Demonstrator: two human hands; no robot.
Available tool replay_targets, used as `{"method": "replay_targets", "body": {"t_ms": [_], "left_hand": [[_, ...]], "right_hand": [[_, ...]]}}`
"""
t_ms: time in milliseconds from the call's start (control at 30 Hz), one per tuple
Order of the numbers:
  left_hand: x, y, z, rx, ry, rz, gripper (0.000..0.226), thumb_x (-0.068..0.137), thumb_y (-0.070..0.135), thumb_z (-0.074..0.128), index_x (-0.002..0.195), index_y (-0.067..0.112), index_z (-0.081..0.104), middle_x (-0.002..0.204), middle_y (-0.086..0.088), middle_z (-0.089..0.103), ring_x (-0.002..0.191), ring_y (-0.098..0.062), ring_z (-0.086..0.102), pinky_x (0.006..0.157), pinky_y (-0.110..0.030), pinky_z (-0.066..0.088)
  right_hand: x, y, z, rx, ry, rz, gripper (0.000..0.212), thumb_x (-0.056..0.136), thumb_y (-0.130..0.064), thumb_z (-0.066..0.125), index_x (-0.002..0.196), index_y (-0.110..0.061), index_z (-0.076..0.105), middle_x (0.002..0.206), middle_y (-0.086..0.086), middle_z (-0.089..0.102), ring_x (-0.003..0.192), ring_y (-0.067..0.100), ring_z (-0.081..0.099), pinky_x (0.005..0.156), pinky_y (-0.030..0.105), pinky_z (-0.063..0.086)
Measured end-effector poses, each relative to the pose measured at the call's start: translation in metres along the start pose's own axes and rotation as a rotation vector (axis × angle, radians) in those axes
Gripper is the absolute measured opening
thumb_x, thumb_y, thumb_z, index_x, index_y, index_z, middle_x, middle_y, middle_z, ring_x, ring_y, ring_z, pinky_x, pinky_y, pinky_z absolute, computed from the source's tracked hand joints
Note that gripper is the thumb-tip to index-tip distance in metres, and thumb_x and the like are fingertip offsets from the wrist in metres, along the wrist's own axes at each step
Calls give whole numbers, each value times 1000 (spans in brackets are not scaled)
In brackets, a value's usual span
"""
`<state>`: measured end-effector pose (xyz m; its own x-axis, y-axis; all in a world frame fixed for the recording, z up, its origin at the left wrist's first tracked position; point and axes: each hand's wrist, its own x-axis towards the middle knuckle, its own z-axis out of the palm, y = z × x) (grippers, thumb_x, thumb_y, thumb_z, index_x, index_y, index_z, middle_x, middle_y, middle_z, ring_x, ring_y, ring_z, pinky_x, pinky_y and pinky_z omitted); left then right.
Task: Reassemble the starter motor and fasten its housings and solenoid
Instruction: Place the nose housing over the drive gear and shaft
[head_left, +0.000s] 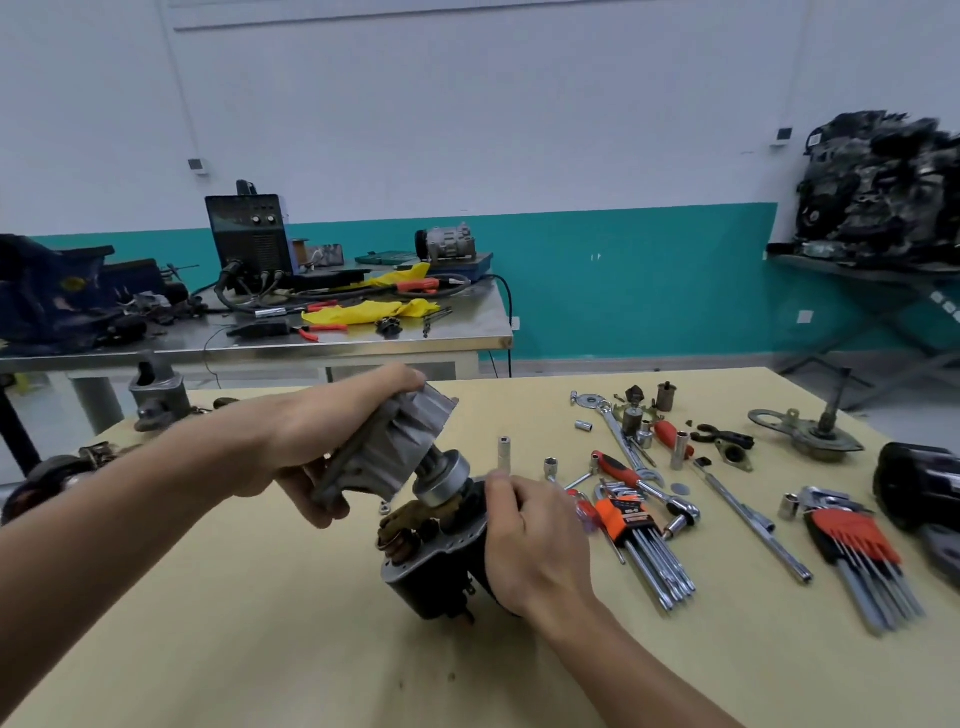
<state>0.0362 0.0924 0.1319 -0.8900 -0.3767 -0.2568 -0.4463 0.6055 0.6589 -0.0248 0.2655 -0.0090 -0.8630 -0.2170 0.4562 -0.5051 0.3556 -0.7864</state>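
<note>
Left hand (332, 441) grips the grey drive-end housing (395, 441), fingers curled round its flange, and holds it tilted at eleven o'clock of the black motor body (436, 566), with the clutch (448, 479) just above the body's open top. Right hand (530, 545) clasps the body's three o'clock flank with curled fingers, and the body rests on the yellow table (260, 649). A hex key set (644, 540) and a ratchet (641, 480) lie at three o'clock of it.

From my end I see two bare arms: the left forearm (156, 493) and the right forearm (649, 670) run uncovered right to the frame's edge. The left grip (332, 441) and the right grip (535, 540) are bare hands, the right fingertips slightly blurred.
</note>
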Motion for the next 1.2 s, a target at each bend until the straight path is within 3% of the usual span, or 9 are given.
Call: {"method": "replay_targets", "body": {"t_ms": [200,333,467,600,733,933,1067,1133,1200], "left_hand": [[-13,17,17,184,-27,112,107,55,102,24,137,35,42,108,-3,62,50,-17,68,45,-27,53],[-15,7,7,109,-206,223,86,67,86,59,142,54,32,119,2,54,53,-14,64,53,-27,53],[-4,-13,-12,248,-411,375,98,53,61,86,136,66,33,134,16,53,107,-2,65,85,-24,57],[10,-18,-8,297,-395,532,109,46,55,90,139,54,34,141,29,42,127,8,47,103,-18,44],[20,-20,11,132,-350,690,88,56,37,90,133,27,48,123,3,64,112,-18,64,87,-40,58],[13,-23,27,63,-95,610,74,48,64,81,112,37,58,103,10,70,89,-10,68,71,-31,58],[11,-19,45,-18,94,420,78,36,75,75,96,26,66,82,7,73,68,-7,68,54,-22,49],[11,-15,51,-8,142,349,88,30,85,70,90,21,68,73,1,73,59,-5,65,55,-25,47],[12,-15,46,8,62,316,101,27,90,69,107,30,61,86,5,73,75,-4,68,64,-24,49]], "right_hand": [[-3,0,1,-15,45,-26,60,89,-65,12,52,-25,38,52,-4,49,53,11,47,52,32,32],[-3,4,0,5,53,-37,60,89,-66,10,52,-26,37,51,-4,48,52,11,46,50,30,29],[-4,5,2,29,36,-55,60,90,-66,13,54,-26,40,51,-5,49,54,13,47,51,29,29],[-3,2,2,34,37,-38,56,87,-65,13,55,-31,44,51,-3,48,55,14,47,52,33,31],[-3,2,0,31,35,-12,57,88,-61,15,54,-23,40,52,-3,49,55,15,47,55,39,36],[-2,3,0,20,40,-13,56,89,-60,17,55,-24,43,52,-5,49,53,12,46,53,36,34],[-1,1,1,-8,32,4,61,88,-62,12,60,-21,48,61,-2,57,62,16,54,61,41,42],[-2,1,1,-11,39,1,60,87,-62,11,59,-23,46,59,-4,54,62,15,53,60,39,40],[-2,2,1,-8,37,-3,59,88,-63,11,59,-24,46,58,-5,52,61,13,51,57,36,36]]}}
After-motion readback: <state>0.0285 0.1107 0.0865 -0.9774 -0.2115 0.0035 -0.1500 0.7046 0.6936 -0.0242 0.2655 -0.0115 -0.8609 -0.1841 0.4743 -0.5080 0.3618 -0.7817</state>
